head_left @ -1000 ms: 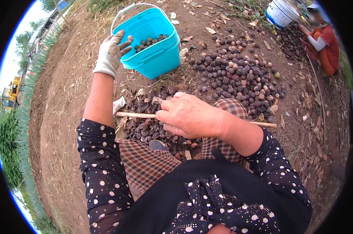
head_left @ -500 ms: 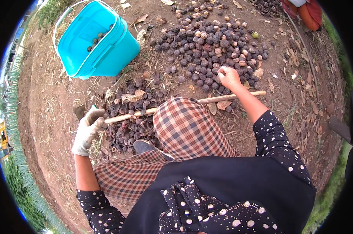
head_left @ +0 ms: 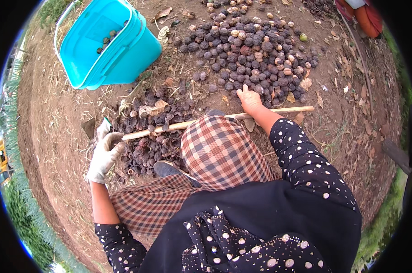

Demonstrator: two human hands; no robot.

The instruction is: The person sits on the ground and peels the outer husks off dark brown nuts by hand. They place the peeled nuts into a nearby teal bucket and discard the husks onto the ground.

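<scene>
My left hand [head_left: 105, 154], in a pale work glove, is closed around the left end of a long wooden stick [head_left: 260, 112] that lies across the ground in front of my checked-trousered knee. My bare right hand [head_left: 250, 98] reaches past the stick, palm down, with its fingers spread on the near edge of a big heap of dark round nuts [head_left: 256, 50]. A darker pile of broken husks [head_left: 156, 136] lies under and around the stick's left half. A turquoise bucket [head_left: 124, 54] with a few nuts inside stands tilted at the upper left.
Another person in orange-red clothing [head_left: 363, 16] sits at the top right beyond the heap. A dark wooden board [head_left: 397, 154] lies at the right edge. Bare dirt with dry leaves surrounds me, and grass [head_left: 19, 200] borders the left.
My left hand came away from the bucket and down onto the stick's left end. My right hand left the stick's middle and reached forward to the nut heap.
</scene>
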